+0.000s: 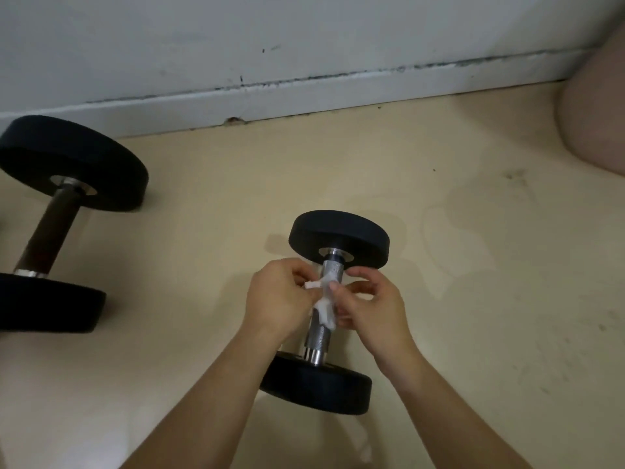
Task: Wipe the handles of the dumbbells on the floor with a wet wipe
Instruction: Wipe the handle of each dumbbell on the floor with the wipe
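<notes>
A: What's closest to cam?

B: My two forearms, coming up from the bottom edge. Left hand point(275, 296) and right hand point(368, 308) meet over the small dumbbell point(324, 313), which lies on the cream floor point(473, 299) mid-frame.

A: Grip?

B: Both pinched shut on the wet wipe point(324, 304). L thumb and fingers hold one twisted end; R fingertips press the rest vs the knurled steel handle point(316, 336). Wipe sits on the upper half of the handle, bunched and white. Lower half is bare.

A: 2nd dumbbell?

B: Bigger dumbbell point(57, 225) far left, well apart, dark handle, nothing touching it. Grey wall and baseboard point(304, 93) run behind both. Pale rounded shape top right, can't tell what it is.
</notes>
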`<state>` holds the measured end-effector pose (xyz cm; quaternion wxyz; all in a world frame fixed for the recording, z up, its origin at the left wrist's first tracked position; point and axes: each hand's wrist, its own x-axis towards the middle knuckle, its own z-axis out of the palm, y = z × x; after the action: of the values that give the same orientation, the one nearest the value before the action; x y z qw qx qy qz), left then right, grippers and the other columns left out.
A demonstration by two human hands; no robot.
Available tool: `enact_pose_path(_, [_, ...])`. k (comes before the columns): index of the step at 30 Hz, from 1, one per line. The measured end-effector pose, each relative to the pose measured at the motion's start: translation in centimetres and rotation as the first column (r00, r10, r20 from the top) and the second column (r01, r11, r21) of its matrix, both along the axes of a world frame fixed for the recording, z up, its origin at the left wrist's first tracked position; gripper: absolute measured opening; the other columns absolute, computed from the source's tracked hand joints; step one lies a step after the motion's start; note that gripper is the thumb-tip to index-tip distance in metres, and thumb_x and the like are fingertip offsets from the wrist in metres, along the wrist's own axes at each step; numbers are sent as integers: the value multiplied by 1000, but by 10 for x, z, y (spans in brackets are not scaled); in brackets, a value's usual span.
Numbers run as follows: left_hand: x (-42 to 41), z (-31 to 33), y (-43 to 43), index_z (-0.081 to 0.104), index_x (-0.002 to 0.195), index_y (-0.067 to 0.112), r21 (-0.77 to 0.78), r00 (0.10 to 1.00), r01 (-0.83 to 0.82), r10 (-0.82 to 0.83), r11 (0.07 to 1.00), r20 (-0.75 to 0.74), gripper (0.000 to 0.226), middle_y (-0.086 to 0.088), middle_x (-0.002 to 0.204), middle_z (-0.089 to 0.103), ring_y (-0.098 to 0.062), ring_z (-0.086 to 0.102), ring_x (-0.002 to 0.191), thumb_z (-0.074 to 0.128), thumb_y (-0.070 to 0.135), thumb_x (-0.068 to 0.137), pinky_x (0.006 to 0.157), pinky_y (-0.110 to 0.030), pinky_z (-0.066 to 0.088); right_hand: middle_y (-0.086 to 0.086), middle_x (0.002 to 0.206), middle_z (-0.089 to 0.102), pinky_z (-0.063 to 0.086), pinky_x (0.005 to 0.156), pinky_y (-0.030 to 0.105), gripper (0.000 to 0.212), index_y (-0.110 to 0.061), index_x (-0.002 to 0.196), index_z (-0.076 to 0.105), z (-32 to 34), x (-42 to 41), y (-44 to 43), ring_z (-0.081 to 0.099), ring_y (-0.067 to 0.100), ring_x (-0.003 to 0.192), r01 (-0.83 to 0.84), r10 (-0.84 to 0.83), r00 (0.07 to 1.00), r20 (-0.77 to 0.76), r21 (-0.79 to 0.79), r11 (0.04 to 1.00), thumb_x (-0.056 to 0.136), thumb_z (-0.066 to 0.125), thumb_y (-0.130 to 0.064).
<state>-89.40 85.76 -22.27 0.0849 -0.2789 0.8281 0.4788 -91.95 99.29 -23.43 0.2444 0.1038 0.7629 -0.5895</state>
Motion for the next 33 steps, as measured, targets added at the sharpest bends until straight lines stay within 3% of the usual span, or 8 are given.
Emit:
enact_pose_path(7, [-1, -25, 3, 63, 72, 25, 209, 926, -316, 349, 925, -146, 34, 4, 84, 64, -15, 61, 77, 59, -8, 76, 63, -20, 45, 8, 75, 69, 50, 61, 28, 2, -11, 80, 70, -19, -12, 9, 62, 16, 66, 231, -230, 971, -69, 11, 973, 82, 71, -10])
enact_pose_path(11, [-6, -22, 9, 68, 89, 19, -326, 991, 115, -131, 938, -26, 20, -2, 95, 62, -11, 56, 75, 50, 24, 94, 65, -22, 38, 7, 80, 68, 54, 65, 33, 6, -13, 82, 65, -29, -10, 3, 65, 22, 73, 282, -281, 959, -34, 24, 959, 87, 65, -17])
enact_pose_path(15, [-24, -27, 32, 58, 104, 14, 122, 950, 216, -238, 969, 202, 38, -4, 93, 65, -14, 60, 80, 36, 44, 99, 70, -29, 48, 1, 81, 66, 48, 61, 25, 8, -16, 86, 60, -24, -4, 4, 64, 19, 73, 254, -244, 964, -108, 87, 963, 89, 60, -23])
enact_pose_path(19, [-36, -30, 36, 58, 87, 16, 375, 961, 114, -198, 920, 192, 17, -4, 74, 58, -10, 53, 61, 47, 23, 97, 56, -24, 43, -3, 112, 47, 43, 74, 14, 41, -24, 117, 50, 8, -18, 11, 51, 9, 92, 136, 164, 779, -606, 417, 899, 81, 70, -28])
enact_pose_path(25, [-36, -31, 41, 64, 102, 9, 690, 941, -67, -184, 721, 284, 18, -5, 76, 70, -21, 64, 72, 65, 15, 85, 73, -36, 57, 5, 106, 48, 53, 68, 32, 44, -23, 119, 60, 19, -63, 29, 54, 18, 83, -36, 501, 616, -608, 613, 789, 77, 75, -24])
enact_pose_path(28, [-25, -32, 39, 60, 111, 15, 695, 853, 54, -395, 717, 342, 29, -3, 83, 73, -22, 68, 85, 62, 32, 88, 88, -42, 54, 4, 107, 48, 49, 68, 28, 43, -22, 118, 60, 17, -68, 50, 53, 16, 83, -74, 499, 641, -583, 601, 796, 77, 74, -25])
enact_pose_path(31, [-8, -30, 40, 56, 125, 18, 532, 661, 389, -630, 752, 407, 56, -1, 110, 67, -17, 62, 102, 55, 58, 86, 101, -39, 44, 1, 109, 46, 46, 70, 23, 44, -23, 118, 58, 9, -66, 63, 49, 10, 85, -44, 436, 688, -581, 566, 823, 78, 74, -25])
enact_pose_path(33, [-6, -29, 46, 52, 129, 22, 397, 648, 550, -675, 735, 351, 51, 3, 119, 59, -14, 56, 110, 42, 56, 94, 101, -31, 40, 0, 109, 45, 43, 69, 18, 44, -23, 120, 58, 6, -63, 69, 48, 8, 81, -8, 381, 708, -594, 533, 846, 79, 73, -25])
